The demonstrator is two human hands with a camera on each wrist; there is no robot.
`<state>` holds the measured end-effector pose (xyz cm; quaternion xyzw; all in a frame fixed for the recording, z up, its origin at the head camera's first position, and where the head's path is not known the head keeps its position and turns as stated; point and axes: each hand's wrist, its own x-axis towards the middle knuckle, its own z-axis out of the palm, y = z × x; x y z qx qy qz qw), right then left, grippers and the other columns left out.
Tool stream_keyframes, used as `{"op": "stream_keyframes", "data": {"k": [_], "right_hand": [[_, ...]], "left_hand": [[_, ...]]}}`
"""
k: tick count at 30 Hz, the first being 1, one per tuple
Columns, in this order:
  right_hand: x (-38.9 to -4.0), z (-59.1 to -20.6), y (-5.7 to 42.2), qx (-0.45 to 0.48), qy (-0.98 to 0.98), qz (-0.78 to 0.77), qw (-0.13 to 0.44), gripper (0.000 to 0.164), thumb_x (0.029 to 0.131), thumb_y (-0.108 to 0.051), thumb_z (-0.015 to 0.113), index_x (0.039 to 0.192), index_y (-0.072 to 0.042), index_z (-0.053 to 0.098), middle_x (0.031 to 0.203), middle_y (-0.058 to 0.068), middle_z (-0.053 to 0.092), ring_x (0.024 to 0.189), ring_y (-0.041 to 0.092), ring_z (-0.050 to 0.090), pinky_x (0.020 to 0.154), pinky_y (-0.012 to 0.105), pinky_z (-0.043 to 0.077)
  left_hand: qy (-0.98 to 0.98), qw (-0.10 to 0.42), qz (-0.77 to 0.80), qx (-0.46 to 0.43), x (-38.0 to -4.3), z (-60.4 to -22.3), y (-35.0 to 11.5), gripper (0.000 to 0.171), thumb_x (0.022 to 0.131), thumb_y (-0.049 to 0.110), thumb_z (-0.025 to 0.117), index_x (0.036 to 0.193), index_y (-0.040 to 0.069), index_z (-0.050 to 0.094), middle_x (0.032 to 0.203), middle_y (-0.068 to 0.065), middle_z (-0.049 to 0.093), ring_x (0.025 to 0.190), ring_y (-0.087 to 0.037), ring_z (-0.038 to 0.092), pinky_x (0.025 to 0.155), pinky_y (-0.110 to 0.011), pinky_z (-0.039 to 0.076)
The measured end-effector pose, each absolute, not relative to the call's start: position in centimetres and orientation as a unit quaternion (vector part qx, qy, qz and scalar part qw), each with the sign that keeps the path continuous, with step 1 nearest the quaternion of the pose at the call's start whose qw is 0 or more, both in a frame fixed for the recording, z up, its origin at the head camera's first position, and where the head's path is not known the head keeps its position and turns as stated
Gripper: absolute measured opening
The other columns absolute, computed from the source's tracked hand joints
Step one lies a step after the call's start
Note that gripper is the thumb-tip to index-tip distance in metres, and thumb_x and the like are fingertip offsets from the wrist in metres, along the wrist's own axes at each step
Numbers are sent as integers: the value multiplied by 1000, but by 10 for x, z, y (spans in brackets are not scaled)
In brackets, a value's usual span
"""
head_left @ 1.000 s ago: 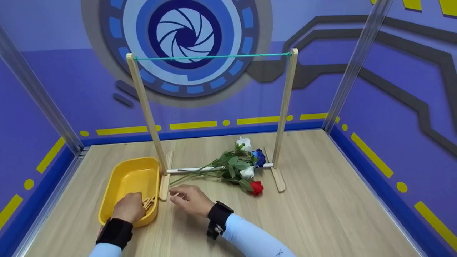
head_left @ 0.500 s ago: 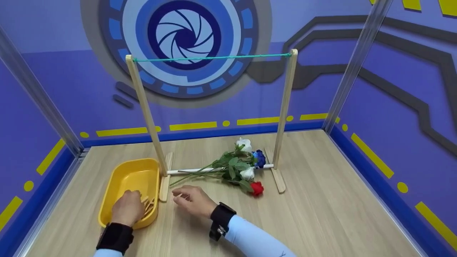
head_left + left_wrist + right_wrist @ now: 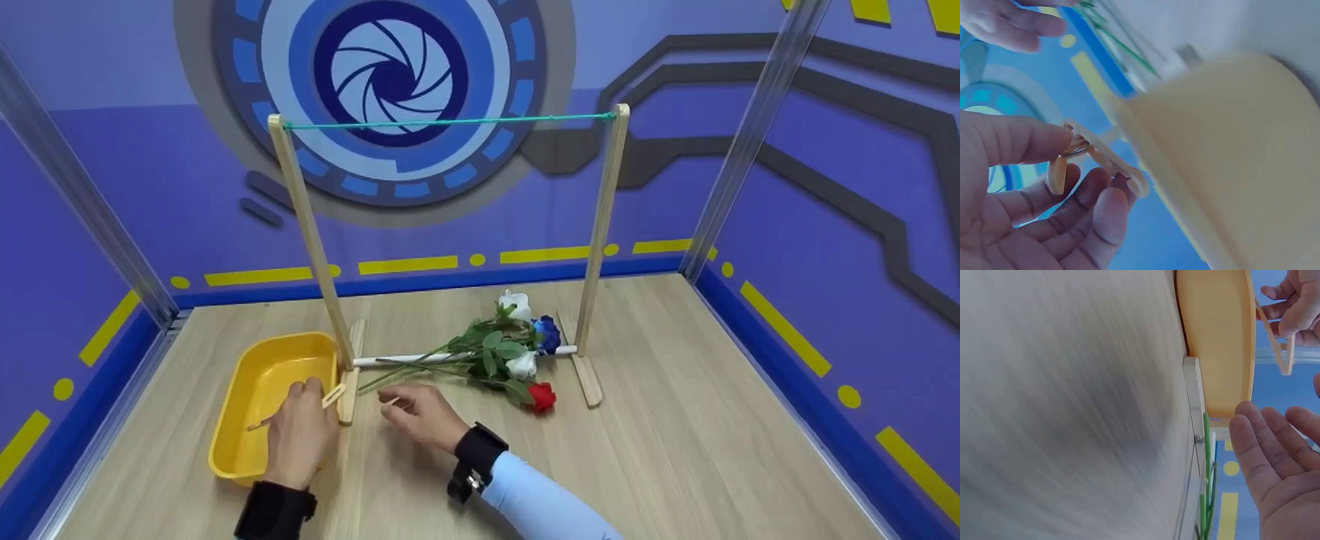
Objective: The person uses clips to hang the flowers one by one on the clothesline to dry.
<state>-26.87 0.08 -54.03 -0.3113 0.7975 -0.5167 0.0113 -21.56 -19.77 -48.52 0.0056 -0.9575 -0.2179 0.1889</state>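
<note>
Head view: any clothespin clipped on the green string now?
No, nothing hangs from the string, and the left hand holds a clothespin down by the tray.

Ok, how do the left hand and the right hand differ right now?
The left hand pinches a clothespin; the right hand appears to hold nothing. The left hand is at the yellow tray; the right hand is apart from it, nearer the roses. Both wear black wrist straps.

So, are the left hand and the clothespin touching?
Touching. The left wrist view shows the left hand with its thumb against the clothespin, right by the metal spring.
</note>
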Motion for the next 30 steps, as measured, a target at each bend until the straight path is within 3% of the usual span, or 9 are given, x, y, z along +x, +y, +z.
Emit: {"op": "stream_keyframes", "data": {"k": [9, 20, 25, 30], "right_hand": [[-274, -544, 23, -274, 792, -546, 8, 34, 102, -15, 65, 132, -1, 67, 122, 14, 73, 107, 22, 71, 92, 26, 54], [-276, -544, 61, -285, 751, -596, -24, 33, 100, -3, 65, 130, 10, 63, 123, 26, 69, 106, 38, 71, 90, 31, 58], [-274, -542, 72, -270, 730, -627, 2, 37, 100, -2, 64, 135, 10, 60, 125, 26, 68, 107, 37, 71, 90, 26, 57], [-270, -541, 81, -284, 708, -646, 29, 42, 100, -2, 64, 138, 14, 55, 123, 31, 67, 106, 45, 69, 88, 27, 58]], "left_hand": [[-948, 160, -274, 15, -210, -484, -167, 21, 86, -1, 78, 97, -3, 60, 89, -16, 58, 81, -32, 55, 72, -48, 48], [-921, 208, -327, -26, -208, -499, -127, 28, 80, 3, 86, 89, 6, 59, 87, -7, 57, 77, -22, 56, 69, -40, 47], [-918, 200, -340, -38, -209, -501, -112, 29, 79, 4, 87, 88, 9, 61, 91, -7, 61, 84, -24, 63, 73, -43, 53], [-911, 203, -349, -82, -211, -502, -101, 28, 76, 2, 89, 88, 10, 65, 95, -5, 64, 91, -26, 68, 80, -46, 57]]}}
